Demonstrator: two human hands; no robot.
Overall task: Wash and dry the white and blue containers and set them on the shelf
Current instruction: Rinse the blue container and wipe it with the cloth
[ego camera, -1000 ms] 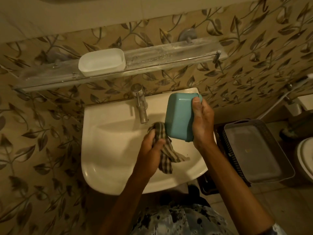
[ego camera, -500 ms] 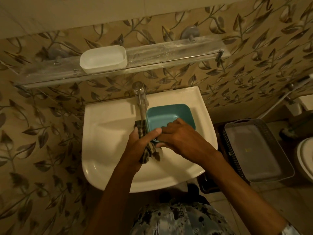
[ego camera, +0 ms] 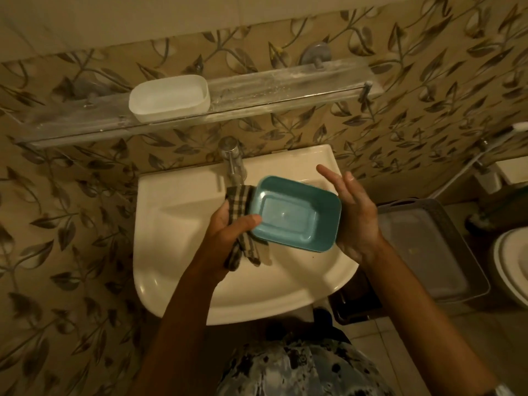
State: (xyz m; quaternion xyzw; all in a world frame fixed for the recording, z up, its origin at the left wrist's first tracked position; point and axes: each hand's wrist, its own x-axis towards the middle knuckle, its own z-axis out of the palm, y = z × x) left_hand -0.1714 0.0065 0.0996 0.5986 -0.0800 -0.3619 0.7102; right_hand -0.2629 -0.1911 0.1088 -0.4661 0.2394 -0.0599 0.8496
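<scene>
blue tub nearly dry, white one already up on the shelf

while the white container [ego camera: 169, 98] sits up on the glass shelf [ego camera: 300, 87] above the tap [ego camera: 233, 161], the blue container [ego camera: 294, 215] is being held over the sink [ego camera: 177, 224], open side up and tipped a bit toward the person.

left hand [ego camera: 228, 238] has it pinched at the near-left rim, thumb hooked over the inside edge, with a checked cloth [ego camera: 240, 204] bunched between the palm and the outer wall. the tail of the cloth hangs down below the hand. right hand [ego camera: 351, 212] is flat and spread, fingers straight, palm right up against the right-hand wall of the tub. can't tell if it's actually touching or just beside it. it isn't gripping anything.

handling-wise, it looks like thin moulded plastic, so light and fairly stiff but with walls that probably flex if you squeeze. smooth and glossy inside, so if it's damp i'd guess it's slippery on bare skin, which is why the cloth side looks like the safer grip. not fragile; a drop into the basin would likely just clatter. best hold for the lift to the shelf is probably across the short ends or thumb-in, fingers-under at the rim. there's free shelf to the right of the white one, which seems the obvious landing spot. a grey tray [ego camera: 423, 252] sits on the floor off to the right, out of the way.
</scene>
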